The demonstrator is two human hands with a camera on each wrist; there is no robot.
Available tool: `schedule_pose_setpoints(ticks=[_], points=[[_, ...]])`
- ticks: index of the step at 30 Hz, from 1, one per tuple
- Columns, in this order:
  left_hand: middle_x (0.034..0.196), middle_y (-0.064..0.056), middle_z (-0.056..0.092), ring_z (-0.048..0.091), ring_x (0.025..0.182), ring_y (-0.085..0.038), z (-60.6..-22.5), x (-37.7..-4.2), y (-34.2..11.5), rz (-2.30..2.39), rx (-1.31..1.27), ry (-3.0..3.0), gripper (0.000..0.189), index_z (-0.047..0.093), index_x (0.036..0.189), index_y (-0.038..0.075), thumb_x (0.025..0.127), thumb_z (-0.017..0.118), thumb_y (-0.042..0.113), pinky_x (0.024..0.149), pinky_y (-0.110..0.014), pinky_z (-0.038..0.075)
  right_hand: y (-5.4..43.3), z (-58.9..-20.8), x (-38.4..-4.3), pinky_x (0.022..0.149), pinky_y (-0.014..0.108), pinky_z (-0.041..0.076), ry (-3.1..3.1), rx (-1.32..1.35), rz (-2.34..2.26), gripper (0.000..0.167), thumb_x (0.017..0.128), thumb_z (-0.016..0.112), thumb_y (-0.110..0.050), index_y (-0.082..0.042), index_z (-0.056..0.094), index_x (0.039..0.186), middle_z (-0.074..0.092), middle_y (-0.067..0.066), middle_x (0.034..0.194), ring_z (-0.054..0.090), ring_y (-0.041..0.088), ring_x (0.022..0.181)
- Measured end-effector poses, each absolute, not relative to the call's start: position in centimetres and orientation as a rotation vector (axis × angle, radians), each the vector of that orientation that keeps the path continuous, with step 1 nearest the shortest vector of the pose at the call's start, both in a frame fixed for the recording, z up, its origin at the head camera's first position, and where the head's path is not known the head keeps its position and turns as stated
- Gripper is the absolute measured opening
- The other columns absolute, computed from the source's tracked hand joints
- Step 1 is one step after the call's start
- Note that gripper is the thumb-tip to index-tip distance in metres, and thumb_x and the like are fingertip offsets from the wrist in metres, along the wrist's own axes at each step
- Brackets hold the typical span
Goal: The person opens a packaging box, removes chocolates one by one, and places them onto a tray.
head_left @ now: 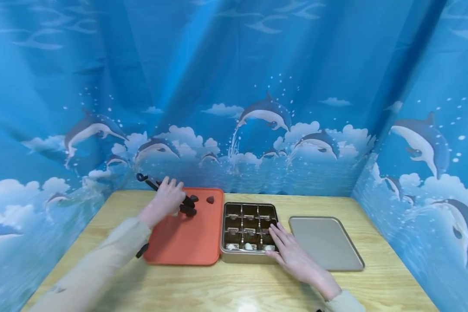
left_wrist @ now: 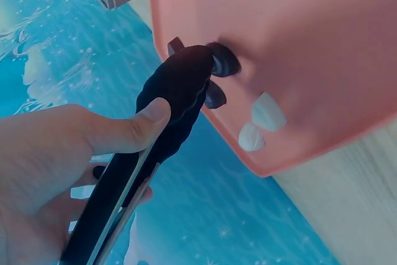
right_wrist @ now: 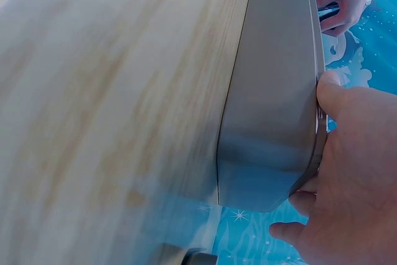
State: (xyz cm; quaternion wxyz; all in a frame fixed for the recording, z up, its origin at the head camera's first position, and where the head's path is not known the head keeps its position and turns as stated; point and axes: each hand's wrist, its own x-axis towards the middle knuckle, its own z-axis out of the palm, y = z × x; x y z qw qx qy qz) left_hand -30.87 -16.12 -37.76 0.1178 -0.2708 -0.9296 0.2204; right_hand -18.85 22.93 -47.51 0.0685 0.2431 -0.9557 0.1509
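My left hand [head_left: 167,199] holds a pair of black tongs [left_wrist: 180,85] over the orange tray [head_left: 187,242], thumb along one arm. The tongs' heads are right at a small dark chocolate-like piece [left_wrist: 226,60]. Two more dark pieces lie close by, one of them a dark lump [head_left: 210,199] near the tray's far edge. White pieces [left_wrist: 268,112] sit near a tray corner in the left wrist view. My right hand [head_left: 294,258] rests at the near right corner of a metal box [head_left: 242,258], its thumb on the near rim and fingers extended along the right side.
A divided insert [head_left: 251,229] fills the box, with white pieces [head_left: 248,246] in its near row. A flat grey lid [head_left: 327,242] lies to the right on the wooden table [head_left: 218,286]. A blue dolphin-print curtain [head_left: 218,86] hangs behind.
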Motion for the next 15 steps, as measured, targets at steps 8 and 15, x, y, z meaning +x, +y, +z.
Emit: schedule_pose_setpoints(ticks=[8,15], points=[[0.111,-0.016,0.06,0.057,0.101,-0.038,-38.3,-30.8,-16.6,0.631,-0.73,-2.77,0.038,0.075,0.107,0.01,0.081,0.086,0.035,0.092,-0.054,0.044,22.6,-47.4,-18.7,0.12,0.056,0.02,-2.905,0.734,0.474,0.074,0.105,0.048,-0.044,0.004,0.025,0.157,0.021,0.023,0.163,0.015,0.036,0.153],[0.118,-0.019,0.058,0.055,0.106,-0.04,-37.7,-29.8,-16.4,0.539,-0.716,-2.667,0.067,0.068,0.128,0.01,0.074,0.09,0.043,0.089,-0.054,0.043,22.9,-47.3,-18.7,0.121,0.055,0.018,-2.927,0.714,0.506,0.075,0.105,0.047,-0.045,0.003,0.023,0.158,0.016,0.023,0.164,0.014,0.036,0.153]])
